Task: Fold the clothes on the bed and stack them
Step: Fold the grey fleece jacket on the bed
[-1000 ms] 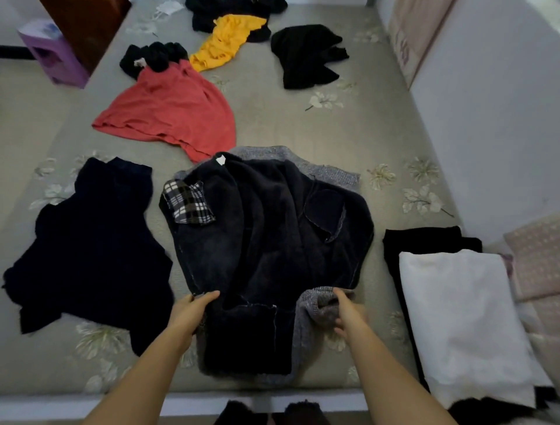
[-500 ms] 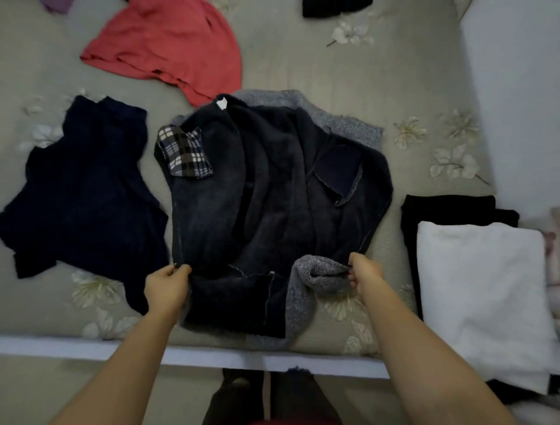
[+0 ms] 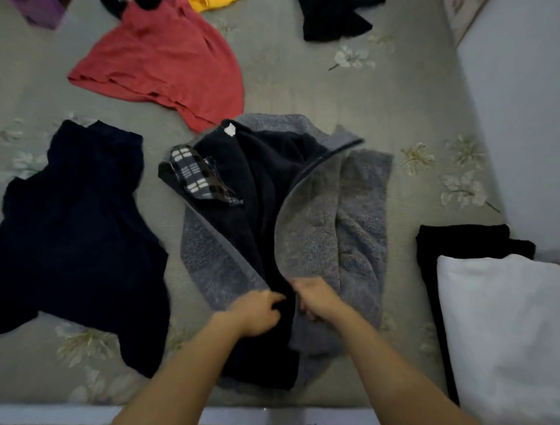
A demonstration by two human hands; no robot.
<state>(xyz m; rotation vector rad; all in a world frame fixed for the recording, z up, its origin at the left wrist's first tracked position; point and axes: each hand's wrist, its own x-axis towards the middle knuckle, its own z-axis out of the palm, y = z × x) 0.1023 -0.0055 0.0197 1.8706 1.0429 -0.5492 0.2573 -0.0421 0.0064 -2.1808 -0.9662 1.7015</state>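
A grey knitted jacket with dark fleece lining [image 3: 318, 212] lies in the middle of the bed, its two front panels drawn together over the lining. A plaid pocket patch [image 3: 197, 176] shows at its upper left. My left hand [image 3: 257, 312] grips the left panel's lower edge. Close beside it, my right hand [image 3: 315, 297] grips the right panel's lower edge. At the right sits a folded stack: a white garment [image 3: 500, 327] on a black one [image 3: 460, 245].
A dark navy garment [image 3: 75, 236] lies spread out at the left and a red top [image 3: 163, 60] beyond the jacket. A black garment [image 3: 330, 18] and a yellow one [image 3: 209, 3] lie farther back. The bed's near edge [image 3: 60, 412] runs along the bottom, a wall at the right.
Both hands have pulled the jacket's two front panels inward, so the grey outside now covers most of the dark lining. The hands have come close together at the hem.
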